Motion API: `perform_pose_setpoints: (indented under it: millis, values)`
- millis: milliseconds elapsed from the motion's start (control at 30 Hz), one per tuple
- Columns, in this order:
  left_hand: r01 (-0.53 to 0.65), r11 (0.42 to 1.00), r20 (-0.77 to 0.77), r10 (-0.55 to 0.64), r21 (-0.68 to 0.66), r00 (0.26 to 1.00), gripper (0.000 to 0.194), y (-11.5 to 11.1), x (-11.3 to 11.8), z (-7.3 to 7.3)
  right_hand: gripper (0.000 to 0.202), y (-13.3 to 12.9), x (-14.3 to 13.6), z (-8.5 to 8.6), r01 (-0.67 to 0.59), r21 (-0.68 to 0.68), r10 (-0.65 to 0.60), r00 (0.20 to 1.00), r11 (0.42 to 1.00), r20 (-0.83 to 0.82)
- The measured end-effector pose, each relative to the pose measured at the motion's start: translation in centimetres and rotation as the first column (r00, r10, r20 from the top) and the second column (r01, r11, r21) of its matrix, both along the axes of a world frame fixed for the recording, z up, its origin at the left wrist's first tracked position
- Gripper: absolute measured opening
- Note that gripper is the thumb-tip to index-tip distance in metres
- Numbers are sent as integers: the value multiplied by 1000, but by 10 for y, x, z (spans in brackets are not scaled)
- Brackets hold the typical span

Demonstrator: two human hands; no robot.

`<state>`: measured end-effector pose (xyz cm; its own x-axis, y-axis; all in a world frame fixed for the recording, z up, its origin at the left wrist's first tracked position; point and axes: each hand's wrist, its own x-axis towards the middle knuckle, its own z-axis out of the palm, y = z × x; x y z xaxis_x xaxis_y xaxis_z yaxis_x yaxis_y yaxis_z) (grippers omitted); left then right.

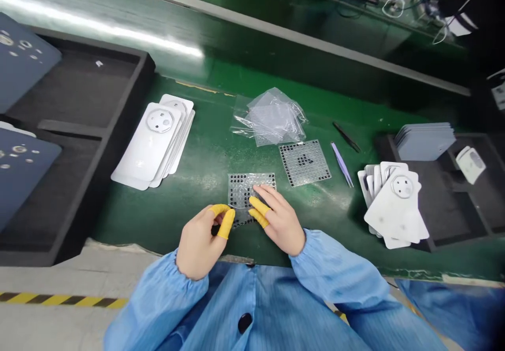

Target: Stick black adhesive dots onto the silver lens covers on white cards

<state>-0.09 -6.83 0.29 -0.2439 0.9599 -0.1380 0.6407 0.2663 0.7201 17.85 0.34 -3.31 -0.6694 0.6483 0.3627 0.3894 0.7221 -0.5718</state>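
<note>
A clear sheet [239, 185] with rows of small black dots lies on the green table in front of me. My left hand [203, 238], with yellow finger cots on thumb and forefinger, pinches at the sheet's lower left edge. Over the sheet's right side rests my right hand [278, 219], its fingers stretched out, two of them in yellow cots. My fingers hide part of the dots. Just to the right, a second dotted sheet [315, 167] lies flat. Behind both sheets is a loose pile of clear plastic film [272, 117].
Purple tweezers [341, 162] and black tweezers [346, 136] lie right of the sheets. White phone-back-shaped panels are stacked at left [144, 148] and right [396, 211]. Black trays stand at the far left [130, 103] and far right [445, 203], holding blue-grey panels.
</note>
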Motion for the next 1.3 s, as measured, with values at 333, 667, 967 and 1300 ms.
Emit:
perform_pose_setpoints:
  millis: [333,667,967,1300]
  values:
    - [-151,961,760,275,-230,589,41,21,8,-1,43,1,5,9,-20,-120,-7,977,993,-215]
    - [-109,974,782,223,-196,582,41,19,15,-5,26,6,2,19,-124,306,129,992,944,4]
    - [3,995,676,64,-97,734,31,21,5,-17,22,2,-8,-3,-108,-211,68,980,972,-187]
    - [-17,1000,512,19,-8,859,39,15,6,-23,34,0,-5,-4,-90,116,108,982,989,-153]
